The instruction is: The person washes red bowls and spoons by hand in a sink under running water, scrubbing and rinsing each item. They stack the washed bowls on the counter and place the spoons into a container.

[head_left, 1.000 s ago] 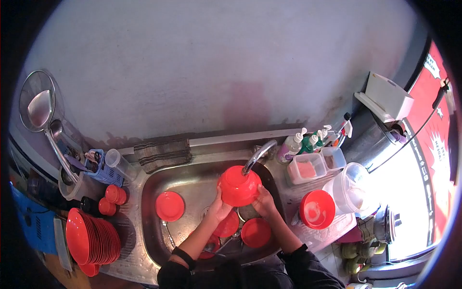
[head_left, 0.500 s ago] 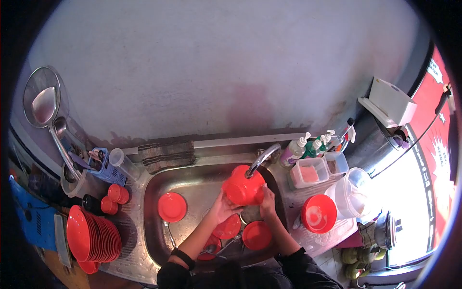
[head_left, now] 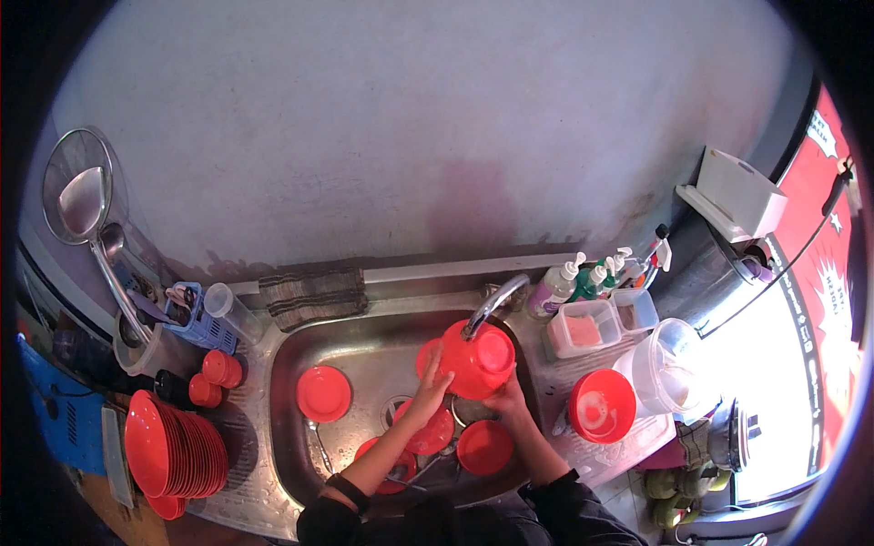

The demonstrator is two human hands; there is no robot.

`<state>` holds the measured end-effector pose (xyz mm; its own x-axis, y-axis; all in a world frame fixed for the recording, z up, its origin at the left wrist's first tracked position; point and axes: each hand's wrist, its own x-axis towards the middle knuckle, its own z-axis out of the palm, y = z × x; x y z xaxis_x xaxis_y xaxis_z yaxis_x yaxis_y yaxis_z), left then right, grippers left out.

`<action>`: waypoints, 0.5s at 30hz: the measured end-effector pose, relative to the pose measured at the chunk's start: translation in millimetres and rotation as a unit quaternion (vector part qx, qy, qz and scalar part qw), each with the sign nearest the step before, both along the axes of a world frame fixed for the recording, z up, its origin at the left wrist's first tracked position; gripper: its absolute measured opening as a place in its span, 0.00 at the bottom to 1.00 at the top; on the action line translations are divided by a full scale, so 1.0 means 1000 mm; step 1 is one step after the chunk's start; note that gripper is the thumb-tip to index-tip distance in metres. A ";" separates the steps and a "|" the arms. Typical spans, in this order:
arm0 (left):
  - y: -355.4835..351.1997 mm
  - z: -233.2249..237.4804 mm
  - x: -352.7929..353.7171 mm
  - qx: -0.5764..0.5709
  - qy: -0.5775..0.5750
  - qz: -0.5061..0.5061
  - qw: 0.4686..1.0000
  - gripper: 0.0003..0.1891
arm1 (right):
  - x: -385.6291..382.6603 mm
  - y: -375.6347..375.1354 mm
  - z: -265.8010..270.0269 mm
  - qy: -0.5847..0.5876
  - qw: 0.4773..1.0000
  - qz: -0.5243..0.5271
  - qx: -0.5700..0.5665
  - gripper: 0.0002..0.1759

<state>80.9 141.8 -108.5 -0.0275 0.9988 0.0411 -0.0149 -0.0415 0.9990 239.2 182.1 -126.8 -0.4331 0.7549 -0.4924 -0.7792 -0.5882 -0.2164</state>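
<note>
Two hands: left hand point(head_left: 431, 391) and right hand point(head_left: 508, 395) curled partway around a red bowl point(head_left: 475, 371); right fingertips hidden.
Bowl: tilted, directly under the tap point(head_left: 492, 300).
Sink point(head_left: 369, 350): right wall near the tap; bare steel leftward, up to a red plate point(head_left: 324, 394).
Since earlier: bowl's foot turned rightward; red piece point(head_left: 425, 357), unidentifiable, now shows left of the tap.

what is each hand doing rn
Left hand: holding the red bowl under the tap.
Right hand: holding the same bowl at its lower right.
</note>
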 end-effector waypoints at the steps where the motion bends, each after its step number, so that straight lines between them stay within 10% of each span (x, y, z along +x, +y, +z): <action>1: 0.000 0.001 0.000 0.007 -0.021 0.056 0.998 0.26 | -0.004 0.000 0.008 0.048 0.998 0.029 -0.005 0.35; 4: -0.001 0.005 -0.008 -0.143 -0.349 0.056 0.924 0.21 | -0.012 0.003 0.010 0.084 0.976 0.089 0.179 0.32; 10: 0.000 -0.018 -0.038 -0.218 -0.575 0.053 0.786 0.16 | -0.024 0.007 0.040 -0.018 0.982 0.075 0.171 0.25; 13: -0.005 0.000 -0.034 -0.137 -0.534 0.041 0.833 0.15 | -0.020 0.018 0.016 -0.300 0.938 0.050 0.168 0.22; 15: -0.007 0.012 -0.034 -0.111 -0.466 0.046 0.876 0.15 | -0.018 0.022 0.003 -0.240 0.952 0.086 0.172 0.23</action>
<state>47.2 134.4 -96.1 -0.0264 0.9713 -0.2363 -0.8362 0.1081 0.5377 221.3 204.4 -124.0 -0.3520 0.8456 -0.4014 -0.4413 -0.5281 -0.7256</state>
